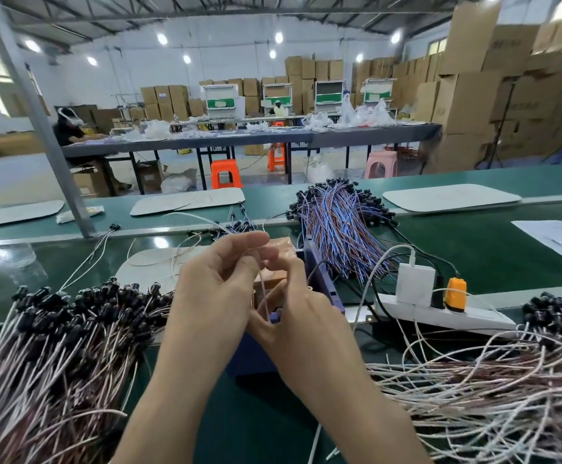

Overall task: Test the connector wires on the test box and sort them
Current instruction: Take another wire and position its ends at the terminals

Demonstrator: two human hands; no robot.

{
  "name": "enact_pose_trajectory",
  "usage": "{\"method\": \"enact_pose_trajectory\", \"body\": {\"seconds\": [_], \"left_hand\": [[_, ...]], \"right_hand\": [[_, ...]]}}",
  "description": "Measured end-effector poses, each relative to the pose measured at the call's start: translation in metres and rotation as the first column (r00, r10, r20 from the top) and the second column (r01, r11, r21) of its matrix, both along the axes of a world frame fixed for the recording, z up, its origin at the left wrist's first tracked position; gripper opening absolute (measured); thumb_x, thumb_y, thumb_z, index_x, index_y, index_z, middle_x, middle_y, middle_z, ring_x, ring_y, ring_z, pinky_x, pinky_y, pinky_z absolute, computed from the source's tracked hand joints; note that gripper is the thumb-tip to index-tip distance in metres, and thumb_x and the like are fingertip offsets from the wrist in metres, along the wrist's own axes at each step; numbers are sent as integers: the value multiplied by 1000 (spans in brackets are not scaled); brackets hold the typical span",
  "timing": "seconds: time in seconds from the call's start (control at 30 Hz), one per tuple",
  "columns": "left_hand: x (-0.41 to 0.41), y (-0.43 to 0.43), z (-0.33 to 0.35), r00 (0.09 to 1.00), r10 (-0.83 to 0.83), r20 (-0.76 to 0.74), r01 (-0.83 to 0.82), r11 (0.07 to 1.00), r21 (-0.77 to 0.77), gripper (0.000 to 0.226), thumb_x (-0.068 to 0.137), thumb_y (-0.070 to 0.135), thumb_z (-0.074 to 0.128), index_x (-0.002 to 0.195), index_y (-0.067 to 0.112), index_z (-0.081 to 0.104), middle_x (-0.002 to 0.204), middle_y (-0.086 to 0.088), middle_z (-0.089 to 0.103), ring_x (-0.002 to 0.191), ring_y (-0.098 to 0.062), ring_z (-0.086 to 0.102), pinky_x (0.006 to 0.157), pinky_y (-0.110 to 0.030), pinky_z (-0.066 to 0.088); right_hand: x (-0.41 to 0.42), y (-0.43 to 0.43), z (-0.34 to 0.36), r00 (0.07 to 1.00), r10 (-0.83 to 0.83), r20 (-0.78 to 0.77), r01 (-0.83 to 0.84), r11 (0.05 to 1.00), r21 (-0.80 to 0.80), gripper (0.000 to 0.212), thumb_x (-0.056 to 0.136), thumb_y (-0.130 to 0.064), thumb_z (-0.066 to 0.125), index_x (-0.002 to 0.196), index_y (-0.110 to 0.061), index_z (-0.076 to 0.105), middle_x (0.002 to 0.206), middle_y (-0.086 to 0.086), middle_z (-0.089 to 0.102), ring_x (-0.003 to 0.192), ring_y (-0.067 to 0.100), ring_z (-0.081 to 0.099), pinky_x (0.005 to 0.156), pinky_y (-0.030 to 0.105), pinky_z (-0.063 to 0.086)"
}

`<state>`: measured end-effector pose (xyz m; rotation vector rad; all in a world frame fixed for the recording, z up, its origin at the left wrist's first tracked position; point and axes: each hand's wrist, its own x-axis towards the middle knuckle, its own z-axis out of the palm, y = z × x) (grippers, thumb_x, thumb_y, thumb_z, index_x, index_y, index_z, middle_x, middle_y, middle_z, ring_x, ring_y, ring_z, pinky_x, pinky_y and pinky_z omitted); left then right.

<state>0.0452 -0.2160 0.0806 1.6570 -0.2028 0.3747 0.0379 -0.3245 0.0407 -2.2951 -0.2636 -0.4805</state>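
- Lower left of frame, nearest the lens: heap of pink-white wires with black connector heads. The heads point up-frame and the heap lies on the green bench.
- Lower right: 2nd heap, a loose tangle of pale wires, with black heads at the far right edge.
- Centre: 2 bare forearms rise from the bottom edge. The hands meet over the test box, which has a blue-purple casing and a copper-coloured top and is mostly hidden behind the hands.
- Left hand: fingers curled, tips drawn together at the top, holding 1 thin pale connector wire that runs down between the 2 hands.
- Right hand: thumb and bent forefinger narrow, pinching the lower run of the same wire just above the box.
- The wire's lower end is hidden by the thumbs; cannot tell whether it touches the box.
- Upper centre-right: bundle of blue-and-red wires, just behind the box.
- Right of the box: white power strip carrying a white charger, a black plug and an orange plug.
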Motion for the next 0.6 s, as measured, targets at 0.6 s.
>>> {"method": "enact_pose_trajectory", "body": {"seconds": [0.6], "left_hand": [[8,8,-2,984,82,-160,-126,947,-294,17,101,5,55,102,15,69,90,1,78,67,-13,71,57,-19,57]], "right_hand": [[-4,0,1,931,2,366,57,987,-151,22,94,-50,55,115,-43,52,88,-17,69,68,9,68,46,30,49]]}}
